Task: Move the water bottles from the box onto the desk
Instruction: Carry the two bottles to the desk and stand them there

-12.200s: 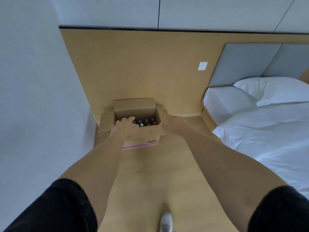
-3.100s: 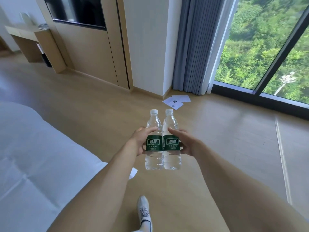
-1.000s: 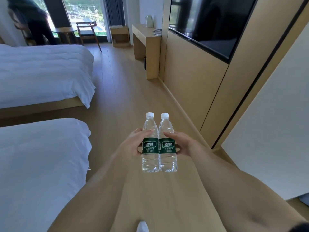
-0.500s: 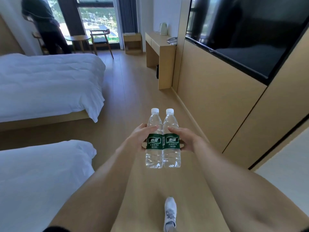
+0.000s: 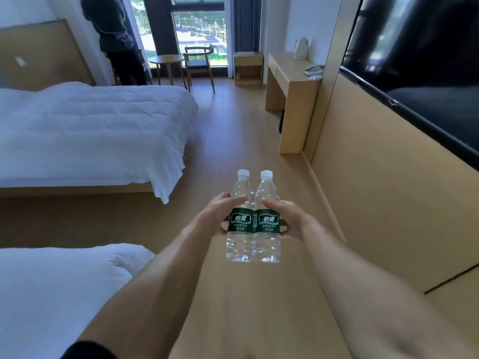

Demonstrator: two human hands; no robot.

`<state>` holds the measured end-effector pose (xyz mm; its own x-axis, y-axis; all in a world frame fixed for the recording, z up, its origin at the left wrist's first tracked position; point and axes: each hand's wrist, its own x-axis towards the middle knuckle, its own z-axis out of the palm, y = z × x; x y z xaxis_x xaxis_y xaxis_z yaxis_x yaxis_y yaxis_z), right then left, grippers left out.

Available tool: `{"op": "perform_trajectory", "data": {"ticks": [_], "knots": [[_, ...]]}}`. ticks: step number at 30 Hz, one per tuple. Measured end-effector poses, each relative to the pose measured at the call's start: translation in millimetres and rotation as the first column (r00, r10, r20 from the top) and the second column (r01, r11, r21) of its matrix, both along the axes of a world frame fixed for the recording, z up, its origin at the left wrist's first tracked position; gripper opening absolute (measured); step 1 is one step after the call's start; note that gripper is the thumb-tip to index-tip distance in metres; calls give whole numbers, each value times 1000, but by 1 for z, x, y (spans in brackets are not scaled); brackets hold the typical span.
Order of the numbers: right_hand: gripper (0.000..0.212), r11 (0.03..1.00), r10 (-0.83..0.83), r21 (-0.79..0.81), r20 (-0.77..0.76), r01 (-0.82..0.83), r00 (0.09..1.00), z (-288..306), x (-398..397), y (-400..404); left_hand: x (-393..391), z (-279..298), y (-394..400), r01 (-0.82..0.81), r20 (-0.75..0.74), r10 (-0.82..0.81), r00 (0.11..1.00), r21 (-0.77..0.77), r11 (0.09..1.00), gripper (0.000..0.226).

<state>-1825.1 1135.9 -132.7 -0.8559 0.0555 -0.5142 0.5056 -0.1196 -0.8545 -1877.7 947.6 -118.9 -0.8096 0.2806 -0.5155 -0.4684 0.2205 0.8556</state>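
Note:
Two clear water bottles with green labels and white caps stand upright side by side in the air in front of me. My left hand (image 5: pixel 216 216) grips the left bottle (image 5: pixel 240 244) around its label. My right hand (image 5: pixel 289 218) grips the right bottle (image 5: pixel 267 244) the same way. The bottles touch each other. The wooden desk (image 5: pixel 287 81) stands far ahead against the right wall, with a white kettle (image 5: pixel 300 48) and a phone (image 5: pixel 314 69) on it. The box is out of view.
Two white beds lie on the left, one near (image 5: pixel 51 288) and one farther (image 5: pixel 90 130). A wood-panelled wall with a dark TV (image 5: pixel 427 73) runs along the right. A round table (image 5: pixel 166 59), a chair (image 5: pixel 199 62) and a standing person (image 5: pixel 116 40) are by the window.
I have carried both bottles forward down the aisle between beds and wall. The desk and window are closer. My grip on the bottles is unchanged.

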Motion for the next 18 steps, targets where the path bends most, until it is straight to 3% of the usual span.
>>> {"op": "perform_trajectory", "data": {"ticks": [10,18], "knots": [[60,998,0,58,19,-1,1000,-13,-133,42,-136,-18,43,27,10,-27,1000,11,1000,37],[62,992,-70,109,33,66,997,-21,-284,67,-305,-40,73,84,36,-86,996,42,996,41]]}}
